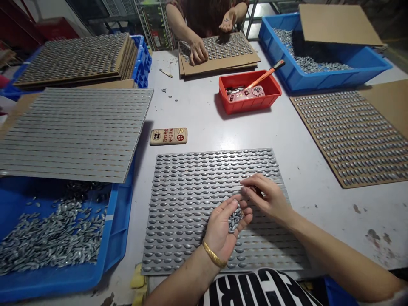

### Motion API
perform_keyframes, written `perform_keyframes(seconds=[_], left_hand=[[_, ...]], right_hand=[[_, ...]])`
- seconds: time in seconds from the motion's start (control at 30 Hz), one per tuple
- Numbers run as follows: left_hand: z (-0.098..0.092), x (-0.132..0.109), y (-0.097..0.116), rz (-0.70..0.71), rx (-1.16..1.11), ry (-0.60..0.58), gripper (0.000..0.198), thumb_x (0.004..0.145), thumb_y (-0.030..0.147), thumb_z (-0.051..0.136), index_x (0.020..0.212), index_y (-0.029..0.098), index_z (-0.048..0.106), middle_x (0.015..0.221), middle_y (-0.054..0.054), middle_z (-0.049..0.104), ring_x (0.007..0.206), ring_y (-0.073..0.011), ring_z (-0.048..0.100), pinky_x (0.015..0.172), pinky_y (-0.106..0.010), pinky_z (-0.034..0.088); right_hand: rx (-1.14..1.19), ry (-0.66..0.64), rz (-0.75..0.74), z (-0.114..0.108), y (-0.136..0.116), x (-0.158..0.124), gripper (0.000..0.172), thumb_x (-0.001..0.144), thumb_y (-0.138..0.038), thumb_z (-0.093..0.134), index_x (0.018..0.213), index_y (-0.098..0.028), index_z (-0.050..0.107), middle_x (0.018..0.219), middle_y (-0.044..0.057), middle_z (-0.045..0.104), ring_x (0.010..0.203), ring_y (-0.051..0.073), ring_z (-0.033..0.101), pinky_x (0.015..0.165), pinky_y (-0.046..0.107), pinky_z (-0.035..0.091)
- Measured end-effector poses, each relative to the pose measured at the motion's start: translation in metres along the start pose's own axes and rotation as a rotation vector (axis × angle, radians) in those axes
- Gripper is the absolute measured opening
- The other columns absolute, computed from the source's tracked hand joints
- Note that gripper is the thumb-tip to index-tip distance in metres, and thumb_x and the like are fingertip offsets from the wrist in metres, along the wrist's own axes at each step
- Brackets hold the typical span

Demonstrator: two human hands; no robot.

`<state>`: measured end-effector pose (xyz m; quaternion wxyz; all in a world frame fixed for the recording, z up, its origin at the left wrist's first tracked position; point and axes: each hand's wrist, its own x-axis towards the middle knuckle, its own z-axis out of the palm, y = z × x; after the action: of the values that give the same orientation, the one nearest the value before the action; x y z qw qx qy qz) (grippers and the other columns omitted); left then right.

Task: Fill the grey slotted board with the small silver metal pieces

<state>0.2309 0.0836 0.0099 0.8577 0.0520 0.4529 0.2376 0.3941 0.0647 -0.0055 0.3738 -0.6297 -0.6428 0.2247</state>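
My left hand [223, 229], with a gold bangle [214, 254] on its wrist, cups a small heap of grey seed-shaped metal pieces [235, 220] in the palm. My right hand [264, 197] hovers just beside it, its fingertips pinched on a small dark piece, partly hidden by the fingers. Both hands are over a grey metal sheet [178, 212] with rows of the same pieces set in its dimples. The sheet lies flat on the table, and my hands hide part of it.
A blue bin [63, 272] of loose pieces sits at left, under a tilted ridged sheet [76, 131]. A phone [168, 136] lies on the white table [306, 199]. Beyond stand a red tray [248, 100] and a blue bin [321, 72]. A co-worker [204, 29] works across the table.
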Motion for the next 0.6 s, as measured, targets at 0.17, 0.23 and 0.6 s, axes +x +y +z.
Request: perform_keyframes(seconds=[0.17, 0.23, 0.6], left_hand=[[0.005, 0.006, -0.008, 0.05, 0.011, 0.014, 0.021, 0.075, 0.028, 0.072, 0.094, 0.02, 0.071, 0.106, -0.004, 0.067, 0.099, -0.0164, 0.058, 0.077, -0.024, 0.048], [0.007, 0.009, -0.012, 0.05, 0.006, 0.004, 0.021, 0.074, 0.03, 0.072, 0.093, 0.021, 0.071, 0.104, -0.003, 0.068, 0.1, -0.0166, 0.058, 0.078, -0.023, 0.046], [0.02, 0.017, -0.016, 0.062, 0.024, 0.089, 0.023, 0.072, 0.035, 0.074, 0.091, 0.021, 0.072, 0.105, -0.004, 0.068, 0.102, -0.0184, 0.058, 0.08, -0.028, 0.048]], right_hand=[[-0.108, -0.065, -0.235, -0.005, -0.014, -0.024, 0.025, 0.088, -0.014, 0.052, 0.111, -0.021, 0.059, 0.099, 0.009, 0.062, 0.088, 0.019, 0.058, 0.072, 0.032, 0.051], [-0.178, -0.034, -0.27, -0.002, -0.009, -0.029, 0.028, 0.089, -0.01, 0.048, 0.112, -0.022, 0.059, 0.1, 0.009, 0.063, 0.089, 0.019, 0.059, 0.073, 0.032, 0.051], [-0.348, -0.098, -0.376, -0.012, 0.015, -0.029, 0.035, 0.089, -0.014, 0.049, 0.123, -0.02, 0.057, 0.102, 0.012, 0.066, 0.089, 0.022, 0.062, 0.074, 0.036, 0.053]])
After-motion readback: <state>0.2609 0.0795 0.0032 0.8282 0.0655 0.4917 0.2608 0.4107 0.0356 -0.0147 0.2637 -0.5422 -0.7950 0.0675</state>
